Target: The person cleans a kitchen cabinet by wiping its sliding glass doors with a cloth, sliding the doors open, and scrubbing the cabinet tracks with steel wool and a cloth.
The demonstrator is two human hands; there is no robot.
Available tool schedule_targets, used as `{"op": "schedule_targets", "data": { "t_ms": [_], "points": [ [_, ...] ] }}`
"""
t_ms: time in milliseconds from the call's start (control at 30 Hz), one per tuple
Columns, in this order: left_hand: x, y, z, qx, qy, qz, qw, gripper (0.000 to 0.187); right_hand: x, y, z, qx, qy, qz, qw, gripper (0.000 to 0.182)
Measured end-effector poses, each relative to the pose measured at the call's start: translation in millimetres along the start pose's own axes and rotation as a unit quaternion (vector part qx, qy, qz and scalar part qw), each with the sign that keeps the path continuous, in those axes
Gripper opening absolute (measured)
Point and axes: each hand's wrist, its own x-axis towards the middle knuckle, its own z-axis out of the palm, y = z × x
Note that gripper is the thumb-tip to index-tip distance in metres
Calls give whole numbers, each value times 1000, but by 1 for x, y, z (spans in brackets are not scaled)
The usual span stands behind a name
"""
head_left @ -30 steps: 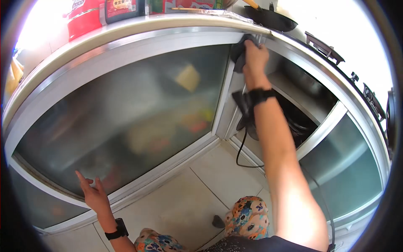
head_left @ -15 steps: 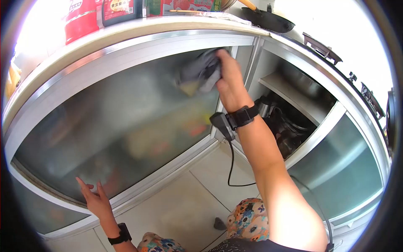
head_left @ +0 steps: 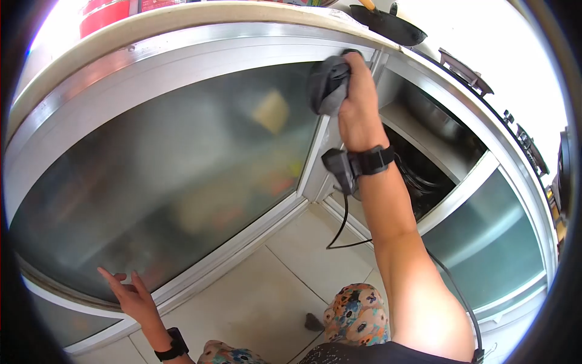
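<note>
A dark grey cloth (head_left: 329,86) is bunched in my right hand (head_left: 362,100), whose fingers are closed on it. The hand is at the upper right corner of the frosted glass cabinet door (head_left: 176,158), by its pale metal frame. Motion blurs the cloth slightly, and its contact with the frame is hard to judge. Low on the left of the same door, my left hand (head_left: 134,300) has its fingers spread, holding nothing, with the fingertips at or close to the glass. A yellowish patch (head_left: 271,111) shows on the pane near the cloth.
To the right is an open cabinet (head_left: 424,133) with a shelf and dark cookware inside. Above it are a black pan (head_left: 391,27) and stove burners (head_left: 465,71). Red containers (head_left: 106,17) stand on the counter. A small dark scrap (head_left: 313,322) lies on the tiled floor (head_left: 260,291).
My right hand has moved the cloth right and slightly up, from the glass to the door's corner, uncovering the yellowish patch. My left hand has shifted slightly down and left in view.
</note>
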Motion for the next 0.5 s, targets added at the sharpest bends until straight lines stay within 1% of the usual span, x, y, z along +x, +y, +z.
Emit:
{"op": "schedule_targets", "data": {
  "t_ms": [33, 133, 167, 233, 267, 300, 333, 400, 500],
  "points": [
    [0, 1, 2, -1, -1, -1, 1000, 73, 6, 9, -2, -9, -5, -21, 1000, 13],
    [0, 2, -6, -6, -13, -20, 1000, 73, 30, 3, -19, -30, -20, -41, 999, 15],
    [0, 5, -7, -3, -12, -13, 1000, 73, 24, -5, -18, -23, -4, -15, 1000, 14],
    [1, 12, -4, -4, -5, -4, 1000, 73, 18, -3, -11, -6, 0, -15, 1000, 15],
    [1, 13, -3, -4, -6, -13, 1000, 73, 17, 0, -8, 11, 7, -11, 1000, 16],
    [2, 14, -1, -3, -6, -23, 1000, 73, 26, 10, -11, 14, 3, -35, 999, 17],
    [2, 15, 0, 0, -5, -20, 1000, 73, 29, 9, -17, 18, 5, -33, 999, 17],
    [0, 14, 1, -9, -2, -29, 1000, 72, 29, 2, -21, 12, -36, -31, 999, 17],
    [1, 19, 2, 7, 7, -10, 1000, 72, 16, 5, -16, 4, -2, -28, 1000, 16]
  ]
}}
